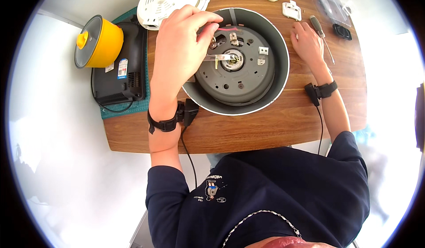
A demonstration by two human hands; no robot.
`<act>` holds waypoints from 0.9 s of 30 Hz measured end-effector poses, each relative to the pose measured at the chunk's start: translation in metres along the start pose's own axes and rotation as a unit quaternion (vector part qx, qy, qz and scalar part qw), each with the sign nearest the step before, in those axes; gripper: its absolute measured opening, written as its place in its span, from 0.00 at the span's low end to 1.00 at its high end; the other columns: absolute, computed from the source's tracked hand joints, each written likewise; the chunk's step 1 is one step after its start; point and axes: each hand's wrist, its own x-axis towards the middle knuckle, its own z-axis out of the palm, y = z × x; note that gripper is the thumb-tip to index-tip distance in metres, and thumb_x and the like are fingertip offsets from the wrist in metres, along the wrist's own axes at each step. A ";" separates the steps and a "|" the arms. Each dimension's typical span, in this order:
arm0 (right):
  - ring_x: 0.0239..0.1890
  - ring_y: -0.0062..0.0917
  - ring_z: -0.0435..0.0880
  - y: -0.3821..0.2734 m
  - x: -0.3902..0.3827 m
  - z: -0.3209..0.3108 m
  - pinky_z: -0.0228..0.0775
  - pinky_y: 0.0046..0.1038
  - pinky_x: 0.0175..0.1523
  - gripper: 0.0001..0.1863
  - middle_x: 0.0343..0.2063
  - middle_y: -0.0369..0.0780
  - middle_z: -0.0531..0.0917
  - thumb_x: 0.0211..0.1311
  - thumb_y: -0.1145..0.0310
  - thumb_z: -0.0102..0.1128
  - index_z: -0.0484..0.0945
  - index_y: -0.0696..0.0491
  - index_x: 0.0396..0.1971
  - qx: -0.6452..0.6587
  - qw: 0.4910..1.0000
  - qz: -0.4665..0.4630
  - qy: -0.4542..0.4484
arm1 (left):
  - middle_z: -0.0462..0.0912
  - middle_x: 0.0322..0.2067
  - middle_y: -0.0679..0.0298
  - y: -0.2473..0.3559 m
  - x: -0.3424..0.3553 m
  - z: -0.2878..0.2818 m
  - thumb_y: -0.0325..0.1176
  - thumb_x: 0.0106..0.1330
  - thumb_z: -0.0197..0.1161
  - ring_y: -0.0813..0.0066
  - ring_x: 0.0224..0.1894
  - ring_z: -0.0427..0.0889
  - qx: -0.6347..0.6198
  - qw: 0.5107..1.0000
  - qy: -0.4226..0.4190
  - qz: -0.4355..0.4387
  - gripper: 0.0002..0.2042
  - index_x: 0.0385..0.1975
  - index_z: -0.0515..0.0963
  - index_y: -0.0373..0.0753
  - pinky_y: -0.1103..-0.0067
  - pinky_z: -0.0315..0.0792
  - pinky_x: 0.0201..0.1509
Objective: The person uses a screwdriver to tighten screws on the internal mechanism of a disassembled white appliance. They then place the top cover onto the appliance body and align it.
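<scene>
Working inside the upturned cooker body (248, 98), mid-counter (274, 128), the left hand (179, 44) pinches a red wire (228, 28) at the far side of the exposed grey base plate (234, 71). The right hand (307, 42) rests flat and open beside a screwdriver (319, 30). The white bottom cover (170, 0) already lies off at far left, so disassembly looks well underway; internal parts remain mounted.

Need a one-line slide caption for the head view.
Left hand pinches a red wire inside the opened cooker base; right hand rests beside a screwdriver.
</scene>
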 end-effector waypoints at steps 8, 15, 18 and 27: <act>0.42 0.36 0.84 -0.006 -0.004 -0.003 0.79 0.40 0.41 0.12 0.35 0.38 0.81 0.66 0.57 0.65 0.79 0.51 0.38 0.017 1.000 0.006 -0.010 | 0.83 0.33 0.63 0.028 -0.023 -0.026 0.22 0.64 0.67 0.65 0.36 0.82 -0.016 0.998 0.031 0.045 0.05 0.36 0.84 0.39 0.73 0.75 0.41; 0.45 0.37 0.81 -0.015 -0.008 -0.005 0.76 0.40 0.47 0.17 0.38 0.39 0.80 0.64 0.55 0.68 0.81 0.51 0.44 0.048 0.999 0.004 -0.008 | 0.81 0.35 0.61 0.056 -0.075 -0.015 0.50 0.60 0.72 0.59 0.35 0.79 -0.042 0.978 -0.138 0.153 0.20 0.40 0.82 0.38 0.69 0.73 0.38; 0.48 0.38 0.80 -0.017 -0.010 -0.007 0.74 0.41 0.51 0.18 0.40 0.40 0.80 0.63 0.56 0.69 0.82 0.51 0.46 0.068 0.998 0.009 -0.012 | 0.76 0.31 0.64 0.060 -0.083 -0.005 0.46 0.59 0.74 0.64 0.31 0.76 0.016 0.971 -0.161 0.176 0.18 0.36 0.79 0.39 0.72 0.70 0.35; 0.51 0.39 0.77 -0.021 -0.014 -0.010 0.66 0.40 0.60 0.19 0.45 0.41 0.78 0.62 0.59 0.69 0.81 0.52 0.50 0.161 0.985 0.025 0.050 | 0.74 0.24 0.68 0.063 -0.088 0.012 0.36 0.54 0.77 0.69 0.26 0.73 0.093 0.966 -0.132 0.204 0.12 0.27 0.78 0.41 0.74 0.64 0.30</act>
